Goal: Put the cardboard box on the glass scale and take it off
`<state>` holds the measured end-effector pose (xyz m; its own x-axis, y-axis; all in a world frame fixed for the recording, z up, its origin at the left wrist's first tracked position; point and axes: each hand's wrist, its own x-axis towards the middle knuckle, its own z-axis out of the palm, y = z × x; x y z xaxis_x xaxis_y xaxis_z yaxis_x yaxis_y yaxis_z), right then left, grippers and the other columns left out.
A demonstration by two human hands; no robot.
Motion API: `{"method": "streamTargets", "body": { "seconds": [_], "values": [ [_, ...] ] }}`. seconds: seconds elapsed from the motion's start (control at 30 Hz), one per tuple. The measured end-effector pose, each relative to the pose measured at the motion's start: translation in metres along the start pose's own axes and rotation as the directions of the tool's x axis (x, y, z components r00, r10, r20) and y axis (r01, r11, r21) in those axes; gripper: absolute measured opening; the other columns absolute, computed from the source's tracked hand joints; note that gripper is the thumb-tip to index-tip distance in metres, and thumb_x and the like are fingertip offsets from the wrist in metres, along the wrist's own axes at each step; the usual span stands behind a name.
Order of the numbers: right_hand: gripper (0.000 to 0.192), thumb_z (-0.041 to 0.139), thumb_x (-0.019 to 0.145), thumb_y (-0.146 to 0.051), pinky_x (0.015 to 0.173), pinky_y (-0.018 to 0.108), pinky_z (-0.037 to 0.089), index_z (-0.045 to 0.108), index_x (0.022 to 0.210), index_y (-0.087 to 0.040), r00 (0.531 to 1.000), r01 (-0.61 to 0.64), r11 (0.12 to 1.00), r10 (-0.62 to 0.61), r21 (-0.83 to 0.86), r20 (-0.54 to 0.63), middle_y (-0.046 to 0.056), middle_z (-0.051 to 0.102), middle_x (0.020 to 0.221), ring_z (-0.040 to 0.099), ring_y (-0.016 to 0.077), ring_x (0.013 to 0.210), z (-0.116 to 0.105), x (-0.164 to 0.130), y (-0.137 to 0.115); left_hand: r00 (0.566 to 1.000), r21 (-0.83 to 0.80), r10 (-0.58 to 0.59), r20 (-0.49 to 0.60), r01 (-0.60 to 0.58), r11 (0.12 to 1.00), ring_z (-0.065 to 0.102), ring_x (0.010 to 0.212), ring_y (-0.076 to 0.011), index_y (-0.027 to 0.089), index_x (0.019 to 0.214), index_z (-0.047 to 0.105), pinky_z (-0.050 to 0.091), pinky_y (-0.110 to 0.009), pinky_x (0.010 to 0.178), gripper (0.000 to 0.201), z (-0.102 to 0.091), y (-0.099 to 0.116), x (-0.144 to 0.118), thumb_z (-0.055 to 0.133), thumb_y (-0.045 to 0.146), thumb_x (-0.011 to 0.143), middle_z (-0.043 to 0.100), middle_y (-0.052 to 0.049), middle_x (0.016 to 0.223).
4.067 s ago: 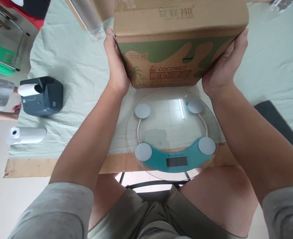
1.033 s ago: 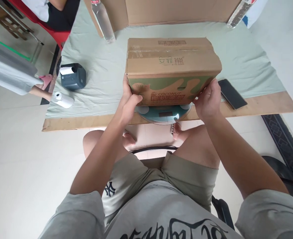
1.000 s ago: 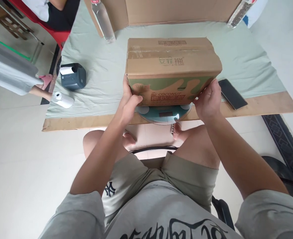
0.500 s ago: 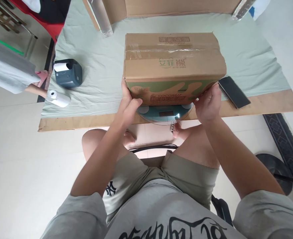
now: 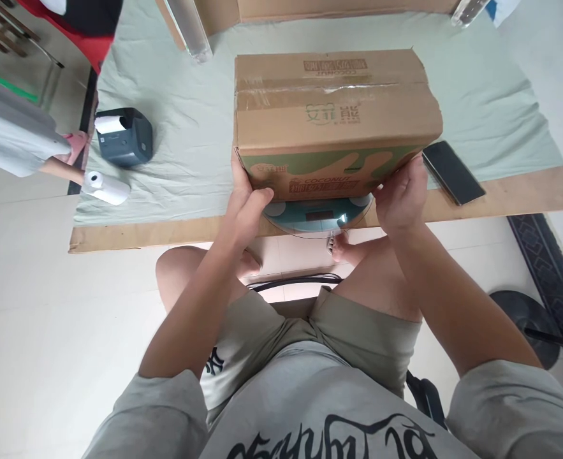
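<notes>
A taped cardboard box [image 5: 331, 121] with green coconut print sits over a round glass scale [image 5: 317, 218] with a teal display strip, at the table's near edge. My left hand [image 5: 247, 205] grips the box's lower left corner. My right hand [image 5: 400, 197] grips its lower right corner. The box covers most of the scale; only the scale's front arc shows.
A grey label printer [image 5: 124, 135] and a white paper roll [image 5: 104, 187] lie at the left on the pale green cloth [image 5: 185, 146]. A black phone [image 5: 452, 172] lies at the right. Clear bottles [image 5: 191, 32] stand at the back. Another person's arm [image 5: 51, 167] is at the left edge.
The box has come from behind the scale onto it, both hands staying on its lower corners. The view has pulled back and up. In the last second little has moved.
</notes>
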<state>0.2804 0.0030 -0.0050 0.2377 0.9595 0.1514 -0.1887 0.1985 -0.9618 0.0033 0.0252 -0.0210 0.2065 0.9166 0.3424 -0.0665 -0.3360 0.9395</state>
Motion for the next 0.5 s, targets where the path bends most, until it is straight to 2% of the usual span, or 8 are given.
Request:
{"method": "streamTargets", "body": {
  "seconds": [0.13, 0.23, 0.3, 0.4, 0.5],
  "values": [
    [0.049, 0.050, 0.087, -0.079, 0.091, 0.043, 0.061, 0.062, 0.107, -0.036, 1.000, 0.019, 0.999, -0.019, -0.041, 0.008, -0.001, 0.069, 0.128, 0.061, 0.0250, 0.134, -0.003, 0.000, 0.000, 0.998, -0.096, -0.062, 0.009, 0.062, 0.993, 0.034, 0.160, -0.0346, 0.043, 0.140, 0.054, 0.042, -0.053, 0.126, 0.066, -0.004, 0.003, 0.001, 0.077, 0.057, 0.079, 0.051, 0.005, 0.162],
    [0.053, 0.051, 0.083, -0.082, 0.091, 0.045, 0.062, 0.062, 0.108, -0.036, 1.000, 0.021, 0.998, -0.021, -0.062, 0.005, 0.000, 0.070, 0.125, 0.062, 0.0263, 0.130, -0.010, 0.004, -0.001, 0.996, -0.120, -0.086, 0.008, 0.086, 0.989, 0.044, 0.152, -0.0385, 0.043, 0.135, 0.058, 0.048, -0.053, 0.118, 0.069, -0.016, 0.001, 0.007, 0.080, 0.064, 0.073, 0.056, 0.003, 0.156],
    [0.052, 0.051, 0.084, -0.081, 0.099, 0.045, 0.061, 0.063, 0.107, -0.035, 0.999, 0.039, 0.996, -0.039, -0.082, 0.008, 0.001, 0.070, 0.128, 0.061, 0.0262, 0.134, -0.013, 0.011, 0.000, 0.996, -0.114, -0.084, -0.001, 0.083, 0.990, 0.051, 0.145, -0.0396, 0.043, 0.132, 0.061, 0.052, -0.053, 0.111, 0.070, -0.026, -0.003, 0.015, 0.079, 0.070, 0.070, 0.061, 0.000, 0.148],
    [0.054, 0.045, 0.088, -0.080, 0.114, 0.045, 0.053, 0.066, 0.101, -0.032, 0.991, 0.127, 0.987, -0.130, -0.100, -0.017, 0.003, 0.072, 0.122, 0.058, 0.0252, 0.138, -0.011, 0.030, 0.004, 1.000, -0.105, -0.013, -0.018, 0.011, 0.994, 0.056, 0.136, -0.0379, 0.042, 0.125, 0.064, 0.055, -0.050, 0.102, 0.067, -0.033, -0.014, 0.031, 0.076, 0.077, 0.069, 0.066, -0.002, 0.135],
    [0.067, 0.036, 0.085, -0.088, 0.124, 0.046, 0.044, 0.066, 0.095, -0.029, 0.980, 0.191, 0.974, -0.196, -0.124, -0.034, 0.007, 0.073, 0.108, 0.056, 0.0256, 0.138, -0.010, 0.053, 0.010, 0.997, -0.083, 0.074, -0.028, -0.076, 0.994, 0.056, 0.138, -0.0340, 0.036, 0.122, 0.063, 0.051, -0.049, 0.110, 0.059, -0.033, -0.024, 0.044, 0.065, 0.078, 0.081, 0.067, -0.004, 0.132]
  ]
}}
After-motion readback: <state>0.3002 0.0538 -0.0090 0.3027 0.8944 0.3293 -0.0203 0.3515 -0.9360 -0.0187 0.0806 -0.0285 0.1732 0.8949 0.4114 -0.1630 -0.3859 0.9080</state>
